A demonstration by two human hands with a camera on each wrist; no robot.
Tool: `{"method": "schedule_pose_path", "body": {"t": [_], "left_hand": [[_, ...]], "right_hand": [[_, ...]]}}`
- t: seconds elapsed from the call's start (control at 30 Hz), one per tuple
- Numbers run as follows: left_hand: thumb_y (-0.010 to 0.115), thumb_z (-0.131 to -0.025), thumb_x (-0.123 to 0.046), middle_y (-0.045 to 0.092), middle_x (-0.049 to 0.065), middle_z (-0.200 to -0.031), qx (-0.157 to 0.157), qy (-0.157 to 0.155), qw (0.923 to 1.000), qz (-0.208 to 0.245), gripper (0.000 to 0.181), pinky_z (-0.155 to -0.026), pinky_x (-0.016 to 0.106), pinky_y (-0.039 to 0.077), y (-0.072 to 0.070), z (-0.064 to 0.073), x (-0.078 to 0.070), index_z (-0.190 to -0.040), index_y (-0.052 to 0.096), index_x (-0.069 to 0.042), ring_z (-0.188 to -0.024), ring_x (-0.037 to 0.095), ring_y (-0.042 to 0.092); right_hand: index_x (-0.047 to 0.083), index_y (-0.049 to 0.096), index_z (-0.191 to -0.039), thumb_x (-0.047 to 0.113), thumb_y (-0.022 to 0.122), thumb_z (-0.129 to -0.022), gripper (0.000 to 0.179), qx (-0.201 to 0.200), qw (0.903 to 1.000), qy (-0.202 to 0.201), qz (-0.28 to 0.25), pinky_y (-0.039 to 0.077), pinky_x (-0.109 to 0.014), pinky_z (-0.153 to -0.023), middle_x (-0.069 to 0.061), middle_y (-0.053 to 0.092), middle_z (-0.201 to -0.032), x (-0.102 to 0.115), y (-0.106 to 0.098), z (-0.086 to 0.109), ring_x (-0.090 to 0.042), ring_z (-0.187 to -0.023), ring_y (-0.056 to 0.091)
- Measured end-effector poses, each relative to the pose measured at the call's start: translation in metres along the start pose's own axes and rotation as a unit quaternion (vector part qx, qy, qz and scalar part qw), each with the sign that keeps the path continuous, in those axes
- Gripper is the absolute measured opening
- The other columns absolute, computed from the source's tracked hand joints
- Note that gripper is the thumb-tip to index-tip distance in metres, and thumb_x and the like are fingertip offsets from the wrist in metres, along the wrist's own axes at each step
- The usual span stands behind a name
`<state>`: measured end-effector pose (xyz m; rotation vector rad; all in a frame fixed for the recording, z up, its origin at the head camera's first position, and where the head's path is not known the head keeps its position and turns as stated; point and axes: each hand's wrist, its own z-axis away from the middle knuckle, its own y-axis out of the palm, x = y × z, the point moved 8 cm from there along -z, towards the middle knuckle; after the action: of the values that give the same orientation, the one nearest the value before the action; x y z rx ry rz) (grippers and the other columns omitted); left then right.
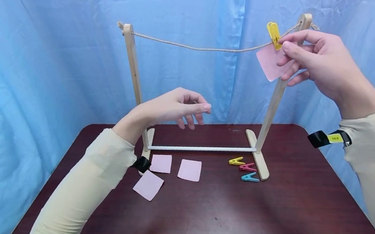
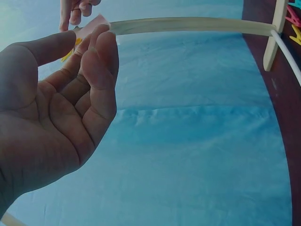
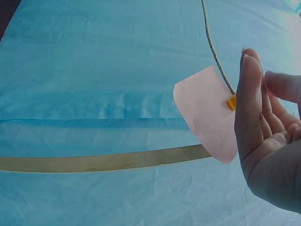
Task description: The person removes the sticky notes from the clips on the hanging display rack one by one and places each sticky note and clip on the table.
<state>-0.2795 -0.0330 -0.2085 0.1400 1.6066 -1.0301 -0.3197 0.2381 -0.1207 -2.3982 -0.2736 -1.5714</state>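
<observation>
In the head view my right hand (image 1: 318, 61) is raised at the right end of a sagging rope (image 1: 197, 49). Its thumb and index fingertips come close together right beside a yellow clothespin (image 1: 273, 31), with nothing visible between them. That clothespin grips the rope and a pink paper square (image 1: 269, 62), which hangs tilted. The right wrist view shows the paper (image 3: 204, 108) just past the fingers, the clothespin (image 3: 231, 102) partly hidden by them. My left hand (image 1: 179, 107) hovers below the rope's middle, fingers loosely curved and holding nothing; its palm (image 2: 61, 113) fills the left wrist view's left side.
Two wooden posts (image 1: 133, 63) carry the rope, joined low by a white rod (image 1: 201, 148). Three pink squares (image 1: 190, 170) lie on the dark table (image 1: 198, 216) at left. Yellow (image 1: 236, 161), red (image 1: 248, 167) and blue (image 1: 250, 177) clothespins lie near the right foot (image 1: 260, 165). Blue curtains (image 1: 191, 12) hang behind.
</observation>
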Motion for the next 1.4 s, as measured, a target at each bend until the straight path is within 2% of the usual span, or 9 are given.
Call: {"method": "schedule_pose_path", "body": {"t": [0.17,0.33,0.47,0.73,0.97,1.17,1.4], "left_hand": [[0.059,-0.104,-0.039,0.07,0.013,-0.104,0.003,-0.002,1.0,0.003,0.028,-0.075,0.044,0.057,0.001,-0.003,-0.005,-0.114,0.07,-0.015,-0.086,0.031,0.069],[0.059,-0.104,-0.04,0.071,0.011,-0.105,0.005,-0.013,0.9999,0.007,0.028,-0.077,0.044,0.058,0.001,-0.008,-0.005,-0.115,0.069,-0.016,-0.088,0.029,0.07],[0.059,-0.104,-0.038,0.071,0.012,-0.108,0.008,-0.021,0.9997,0.014,0.027,-0.078,0.043,0.058,0.003,-0.013,-0.001,-0.114,0.069,-0.015,-0.089,0.029,0.07],[0.06,-0.104,-0.036,0.072,0.01,-0.106,0.015,-0.03,0.9993,0.014,0.027,-0.077,0.043,0.058,0.004,-0.013,0.005,-0.114,0.069,-0.014,-0.087,0.031,0.07],[0.059,-0.104,-0.036,0.072,0.011,-0.105,0.013,-0.031,0.9992,0.02,0.027,-0.077,0.043,0.058,0.004,-0.013,0.007,-0.116,0.069,-0.014,-0.088,0.031,0.07],[0.06,-0.104,-0.034,0.072,0.012,-0.105,0.015,-0.033,0.9988,0.032,0.026,-0.076,0.041,0.058,0.007,-0.013,0.01,-0.115,0.069,-0.013,-0.088,0.031,0.069],[0.06,-0.104,-0.034,0.071,0.012,-0.105,0.012,-0.035,0.9987,0.034,0.025,-0.078,0.044,0.058,0.007,-0.014,0.012,-0.116,0.069,-0.013,-0.088,0.031,0.07]], "right_hand": [[-0.001,0.057,-0.131,0.009,0.07,-0.096,0.039,-0.022,0.9993,0.001,-0.029,0.057,-0.032,-0.049,-0.017,0.069,-0.083,0.003,-0.003,-0.008,-0.025,-0.053,0.067],[0.003,0.055,-0.134,0.015,0.071,-0.096,0.043,-0.029,0.9991,0.026,-0.02,0.057,-0.033,-0.05,-0.017,0.069,-0.084,0.004,-0.005,-0.013,-0.026,-0.053,0.068],[0.004,0.055,-0.132,0.018,0.072,-0.095,0.043,-0.037,0.9982,0.047,0.003,0.057,-0.034,-0.048,-0.015,0.07,-0.084,0.004,-0.004,-0.017,-0.025,-0.053,0.068],[0.012,0.056,-0.127,0.022,0.071,-0.096,0.036,-0.051,0.9912,0.068,0.102,0.057,-0.031,-0.05,-0.007,0.074,-0.082,0.007,0.0,-0.026,-0.019,-0.053,0.068],[0.012,0.065,-0.117,0.022,0.076,-0.093,0.028,-0.074,0.9876,0.08,0.113,0.054,-0.027,-0.045,-0.004,0.073,-0.076,0.01,0.001,-0.031,-0.016,-0.047,0.063],[0.013,0.073,-0.108,0.021,0.081,-0.088,0.023,-0.099,0.9853,0.084,0.111,0.05,-0.026,-0.041,-0.001,0.072,-0.081,0.012,-0.002,-0.029,-0.017,-0.042,0.057],[0.011,0.067,-0.109,0.023,0.077,-0.092,0.023,-0.091,0.9847,0.067,0.132,0.048,-0.024,-0.041,-0.001,0.069,-0.086,0.014,0.002,-0.029,-0.015,-0.045,0.059]]}}
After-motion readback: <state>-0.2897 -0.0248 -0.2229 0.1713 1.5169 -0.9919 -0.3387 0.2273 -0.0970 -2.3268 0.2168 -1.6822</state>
